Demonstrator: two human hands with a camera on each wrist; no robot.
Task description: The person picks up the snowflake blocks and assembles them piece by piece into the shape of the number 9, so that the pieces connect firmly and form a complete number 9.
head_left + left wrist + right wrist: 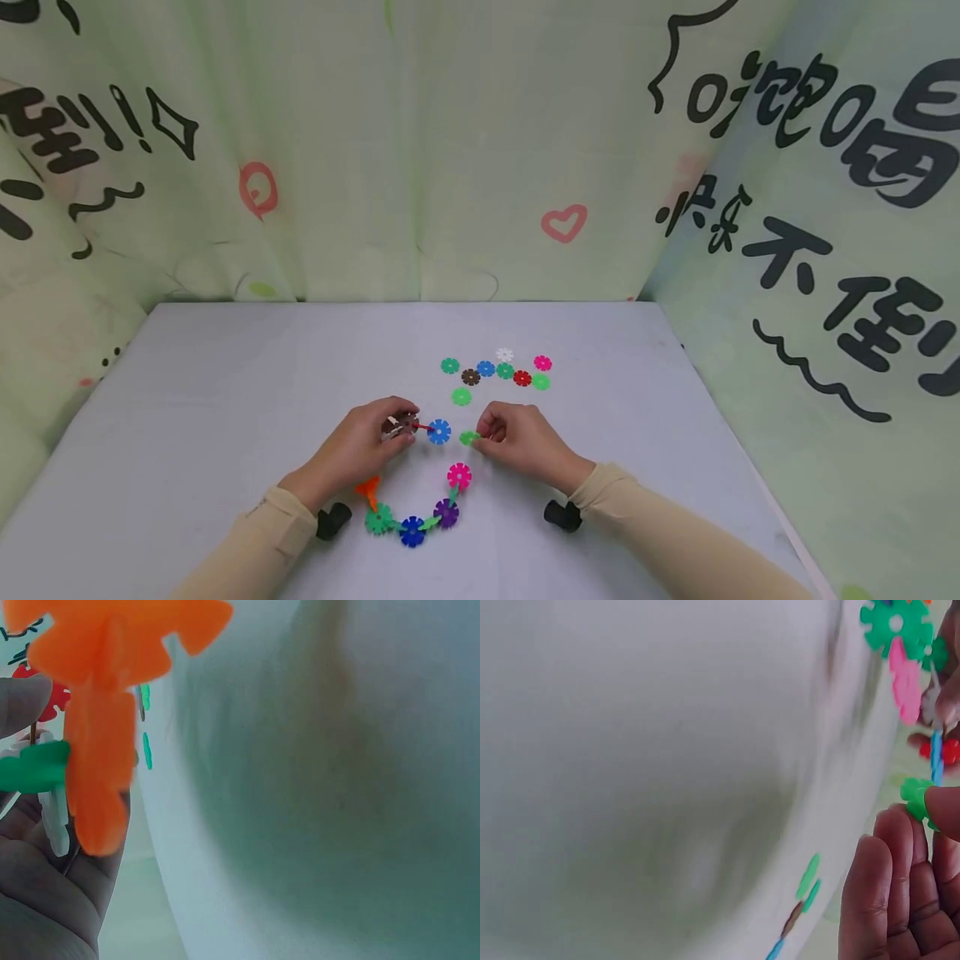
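Observation:
My left hand [360, 437] grips a chain of slotted plastic snowflake discs near its brown disc [408, 423]. From that end a red disc, seen edge-on, joins a light blue disc [439, 432]. Below the hand, the rest of the chain curves through an orange disc [367, 490], a green one [379, 519], a dark blue one [412, 532], a purple one [446, 513] and a pink one [459, 477]. My right hand [525, 437] pinches a light green disc [913, 793] between thumb and fingers. In the head view a small gap separates it from the blue disc.
Several loose discs lie farther back on the white table [247, 375], among them a light green disc [461, 397], a brown disc [470, 377] and a red disc [522, 378]. A printed curtain [420, 150] stands behind the table.

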